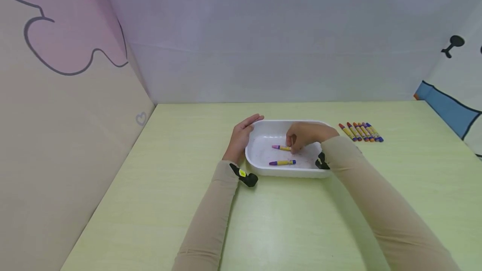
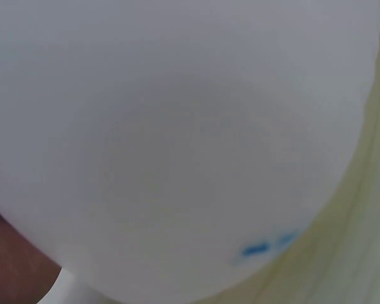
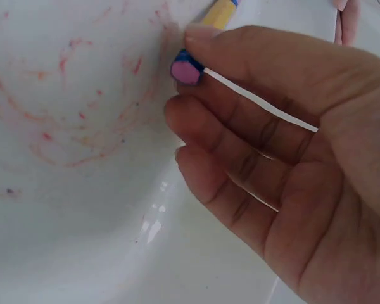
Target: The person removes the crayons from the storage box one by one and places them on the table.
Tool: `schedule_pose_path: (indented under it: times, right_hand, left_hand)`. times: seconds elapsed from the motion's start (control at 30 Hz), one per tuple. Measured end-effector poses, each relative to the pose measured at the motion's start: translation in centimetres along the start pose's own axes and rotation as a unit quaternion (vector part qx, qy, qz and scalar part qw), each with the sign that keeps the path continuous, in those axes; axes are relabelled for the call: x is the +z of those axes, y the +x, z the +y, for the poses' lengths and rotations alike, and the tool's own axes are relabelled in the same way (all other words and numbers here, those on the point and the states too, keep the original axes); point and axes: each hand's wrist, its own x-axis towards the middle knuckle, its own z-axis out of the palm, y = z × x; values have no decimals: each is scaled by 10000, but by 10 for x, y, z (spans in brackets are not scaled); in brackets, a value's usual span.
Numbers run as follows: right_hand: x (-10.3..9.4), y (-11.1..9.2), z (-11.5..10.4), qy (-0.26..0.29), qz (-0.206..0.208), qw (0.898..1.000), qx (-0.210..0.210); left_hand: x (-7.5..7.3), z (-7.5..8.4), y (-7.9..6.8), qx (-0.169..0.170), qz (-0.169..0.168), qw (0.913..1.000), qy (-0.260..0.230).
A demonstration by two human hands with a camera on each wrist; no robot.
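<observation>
A white tray [image 1: 290, 172] lies on the table, and my left hand [image 1: 239, 137] holds its left end. The thumb is by the rim and the fingers run along the outside. In the left wrist view the tray wall [image 2: 183, 158] fills most of the picture. My right hand [image 1: 304, 134] reaches into the tray and pinches a pink crayon [image 1: 280, 147] with a yellow wrapper between thumb and fingers. Its pink end with a blue band [image 3: 187, 69] shows in the right wrist view. Nearer me, a purple crayon [image 1: 282, 162] lies on the tray floor.
Right of the tray, several crayons [image 1: 361, 132] lie side by side in a slanted row on the light table [image 1: 286, 221]. Red and orange scribble marks [image 3: 69, 114] cover the tray floor. A pale back wall [image 1: 278, 37] and patterned side panels [image 1: 75, 108] surround the table.
</observation>
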Motion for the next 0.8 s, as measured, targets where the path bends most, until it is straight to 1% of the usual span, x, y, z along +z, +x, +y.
schedule_pose_path:
  times: [0.23,0.33,0.43,0.6,0.7,0.73,0.8]
  right_hand:
    - [-10,-6,7,169,242,9995,-144]
    - [-17,-15,11,205,520,9980,-295]
    - [-25,-26,17,259,968,9945,-298]
    - [-34,-46,31,347,1726,9844,-16]
    - [-36,-58,41,506,2028,9776,226]
    - [-37,-62,45,605,2105,9752,323]
    - [-36,-68,54,717,2311,9691,486]
  left_hand:
    - [2,-1,1,46,103,9999,11]
    - [2,-2,1,87,108,9999,4]
    - [3,-2,2,98,105,9999,-30]
    - [3,-2,1,44,100,9998,-139]
    - [3,-1,1,4,103,9998,-177]
    - [3,2,-1,-38,85,9998,-179]
    - [3,4,-1,-77,41,9998,-177]
